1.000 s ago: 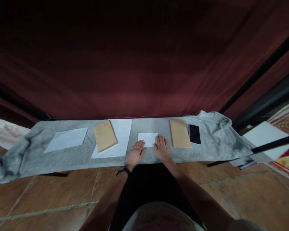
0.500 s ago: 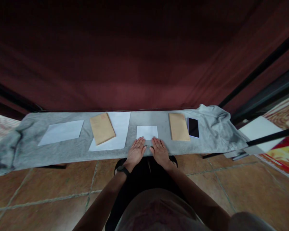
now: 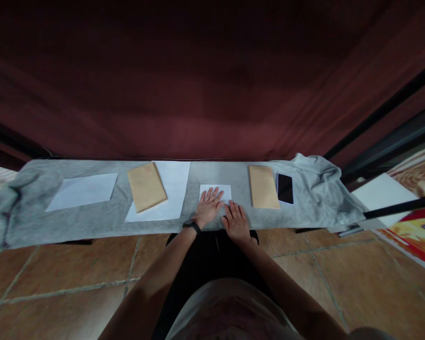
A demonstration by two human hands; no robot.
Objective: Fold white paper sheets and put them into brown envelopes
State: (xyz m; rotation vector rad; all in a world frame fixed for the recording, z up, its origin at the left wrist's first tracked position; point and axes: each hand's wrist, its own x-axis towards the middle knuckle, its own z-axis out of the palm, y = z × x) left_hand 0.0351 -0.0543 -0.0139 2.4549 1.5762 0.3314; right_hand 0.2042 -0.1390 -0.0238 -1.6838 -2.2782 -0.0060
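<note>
One small sheet (image 3: 226, 192) — white, rectangular

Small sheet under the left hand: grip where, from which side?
Probably the far right corner of the small sheet, from the right: it's uncovered, while the left hand lies across the sheet and the right hand by its near edge. It's flat on the cloth, so likely lift that corner, then pinch.

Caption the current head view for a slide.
Left hand spread over a small white sheet, right hand by its near right corner, above a grey cloth.
</note>
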